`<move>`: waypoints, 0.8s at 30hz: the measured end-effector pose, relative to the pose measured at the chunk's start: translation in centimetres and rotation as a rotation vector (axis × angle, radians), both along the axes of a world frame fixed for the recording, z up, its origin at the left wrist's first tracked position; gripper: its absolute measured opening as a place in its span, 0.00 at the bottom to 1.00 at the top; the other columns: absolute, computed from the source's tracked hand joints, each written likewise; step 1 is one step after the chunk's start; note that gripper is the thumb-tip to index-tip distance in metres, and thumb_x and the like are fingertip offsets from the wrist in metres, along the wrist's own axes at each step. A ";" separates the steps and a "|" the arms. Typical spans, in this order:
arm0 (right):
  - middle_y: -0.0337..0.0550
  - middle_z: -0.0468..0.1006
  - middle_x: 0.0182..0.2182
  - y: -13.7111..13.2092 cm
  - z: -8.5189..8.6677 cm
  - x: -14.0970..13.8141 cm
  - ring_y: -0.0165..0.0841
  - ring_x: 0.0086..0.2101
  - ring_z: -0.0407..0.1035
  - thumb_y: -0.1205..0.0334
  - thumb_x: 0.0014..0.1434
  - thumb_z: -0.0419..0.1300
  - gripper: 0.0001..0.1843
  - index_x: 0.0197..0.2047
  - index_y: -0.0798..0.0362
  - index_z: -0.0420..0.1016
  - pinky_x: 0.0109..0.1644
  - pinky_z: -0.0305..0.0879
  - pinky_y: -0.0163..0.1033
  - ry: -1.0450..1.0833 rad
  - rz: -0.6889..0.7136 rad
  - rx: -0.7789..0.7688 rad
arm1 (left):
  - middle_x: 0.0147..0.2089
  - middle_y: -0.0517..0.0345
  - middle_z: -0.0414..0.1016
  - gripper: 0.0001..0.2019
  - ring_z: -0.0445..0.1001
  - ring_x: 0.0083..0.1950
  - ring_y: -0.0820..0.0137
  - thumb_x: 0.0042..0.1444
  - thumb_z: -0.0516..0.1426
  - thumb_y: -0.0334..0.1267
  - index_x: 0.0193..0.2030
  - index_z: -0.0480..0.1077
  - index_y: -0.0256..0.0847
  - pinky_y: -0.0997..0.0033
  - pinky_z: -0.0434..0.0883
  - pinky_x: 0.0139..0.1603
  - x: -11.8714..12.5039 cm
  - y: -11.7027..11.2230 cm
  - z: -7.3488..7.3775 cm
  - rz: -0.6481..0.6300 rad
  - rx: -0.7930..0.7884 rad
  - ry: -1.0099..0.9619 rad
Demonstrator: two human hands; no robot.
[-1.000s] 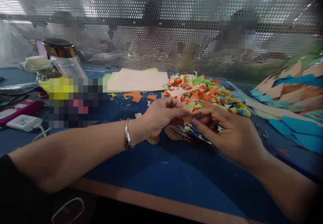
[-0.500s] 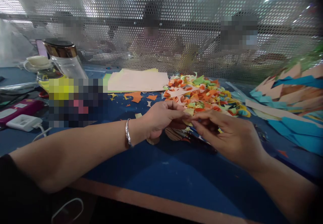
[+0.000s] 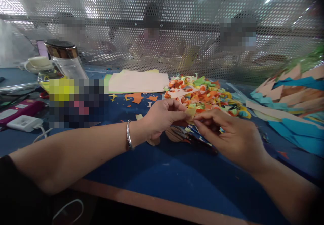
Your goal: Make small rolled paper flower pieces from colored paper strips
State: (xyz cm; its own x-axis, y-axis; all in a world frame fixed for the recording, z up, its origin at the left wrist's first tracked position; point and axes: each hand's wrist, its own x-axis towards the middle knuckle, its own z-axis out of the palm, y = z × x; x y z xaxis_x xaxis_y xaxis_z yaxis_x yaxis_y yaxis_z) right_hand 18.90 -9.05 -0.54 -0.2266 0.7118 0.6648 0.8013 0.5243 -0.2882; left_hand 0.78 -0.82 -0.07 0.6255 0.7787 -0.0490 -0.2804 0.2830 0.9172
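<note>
My left hand and my right hand meet above the blue table top, fingertips pinched together on a small yellow paper piece. A silver bangle circles my left wrist. Just behind the hands lies a heap of small folded paper pieces in orange, green and yellow. Under the hands lie a few brown and dark paper bits.
A stack of pale paper sheets lies at the back. Blue and tan paper triangles pile up at the right. A glass jar with a metal lid, a white charger and a pink device stand left. A perforated metal screen closes the back, with people behind it.
The fingertips of both hands have closed tighter on the yellow piece and shifted slightly right. The arms have hardly moved.
</note>
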 end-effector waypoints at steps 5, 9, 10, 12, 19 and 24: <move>0.35 0.79 0.25 -0.1 0.1 -0.2 0.27 0.22 0.73 0.63 0.66 0.61 0.04 0.42 0.47 0.78 0.24 0.68 0.30 0.063 -0.001 -0.044 | 0.27 0.64 0.74 0.12 0.76 0.30 0.77 0.51 0.67 0.25 0.29 0.67 0.36 0.69 0.74 0.40 -0.1 0.0 0.1 0.016 0.003 0.017; 0.35 0.79 0.24 0.0 0.2 -0.3 0.27 0.22 0.72 0.63 0.65 0.61 0.04 0.41 0.47 0.78 0.24 0.67 0.30 0.110 0.001 -0.083 | 0.27 0.64 0.73 0.10 0.74 0.30 0.78 0.53 0.64 0.23 0.28 0.68 0.36 0.70 0.74 0.41 -0.2 0.0 0.5 0.007 0.013 0.011; 0.35 0.79 0.25 0.0 0.2 -0.3 0.27 0.22 0.72 0.63 0.65 0.61 0.04 0.41 0.47 0.78 0.25 0.67 0.31 0.120 0.000 -0.095 | 0.27 0.64 0.72 0.10 0.74 0.30 0.78 0.53 0.64 0.23 0.27 0.68 0.35 0.70 0.74 0.41 -0.2 0.0 0.6 -0.002 0.018 0.008; 0.36 0.79 0.25 0.0 0.2 -0.2 0.28 0.22 0.72 0.62 0.65 0.61 0.04 0.40 0.47 0.79 0.25 0.67 0.31 0.134 -0.002 -0.119 | 0.27 0.64 0.72 0.09 0.73 0.29 0.79 0.53 0.63 0.22 0.26 0.69 0.35 0.71 0.74 0.41 -0.3 0.0 0.7 -0.023 0.025 0.015; 0.36 0.77 0.24 0.0 0.2 -0.2 0.27 0.22 0.70 0.60 0.65 0.62 0.04 0.39 0.47 0.78 0.24 0.65 0.31 0.183 0.003 -0.176 | 0.26 0.63 0.73 0.07 0.75 0.29 0.79 0.53 0.64 0.23 0.27 0.73 0.34 0.70 0.73 0.44 -0.2 0.2 0.6 -0.035 0.016 0.060; 0.36 0.76 0.23 0.1 0.4 -0.2 0.27 0.22 0.69 0.60 0.65 0.61 0.05 0.39 0.48 0.79 0.24 0.64 0.31 0.189 -0.002 -0.183 | 0.26 0.63 0.74 0.08 0.74 0.30 0.78 0.50 0.66 0.25 0.25 0.72 0.34 0.68 0.74 0.46 -0.3 0.5 0.4 -0.049 -0.027 0.037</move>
